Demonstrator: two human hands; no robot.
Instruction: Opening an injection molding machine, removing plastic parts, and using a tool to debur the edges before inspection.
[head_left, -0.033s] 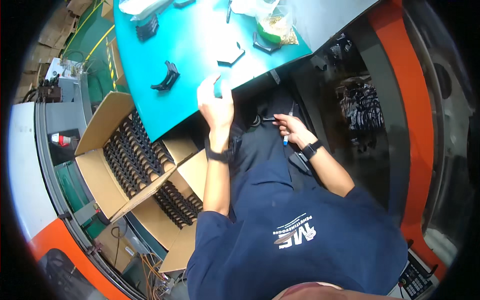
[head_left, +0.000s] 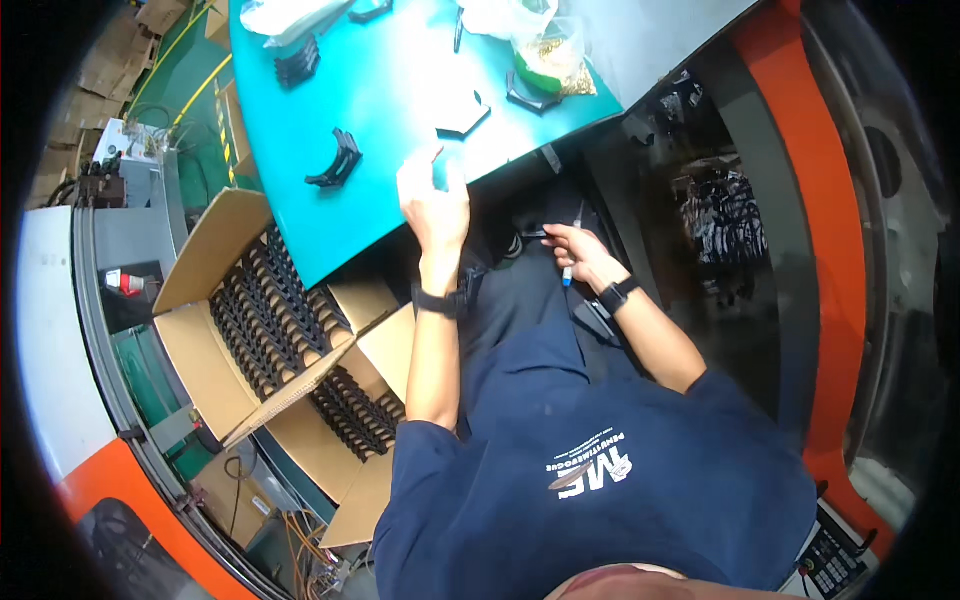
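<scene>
My left hand [head_left: 437, 207] is raised at the near edge of the green-topped table [head_left: 385, 215], thumb and forefinger apart; glare washes out its fingertips. Just beyond them lies an angled black part [head_left: 465, 124]. Further left a curved black part [head_left: 338, 160] rests on the table. Lower down, over my lap, my right hand [head_left: 582, 252] is closed around a slender pen-like tool [head_left: 568, 275] with a blue end. Its thumb and forefinger pinch together beside a small dark bar [head_left: 532, 236], and I cannot make out whether they grip it.
At left, two open cardboard boxes [head_left: 185, 365] hold rows of black curved parts [head_left: 270, 310]. More black parts [head_left: 297, 62] and a clear bag of small gold-coloured pieces [head_left: 565, 68] lie on the table. An orange-edged machine [head_left: 845, 220] stands close on the right.
The view has shifted very slightly. My right hand has moved a touch left and up with the tool; my left hand stays nearly in place.
</scene>
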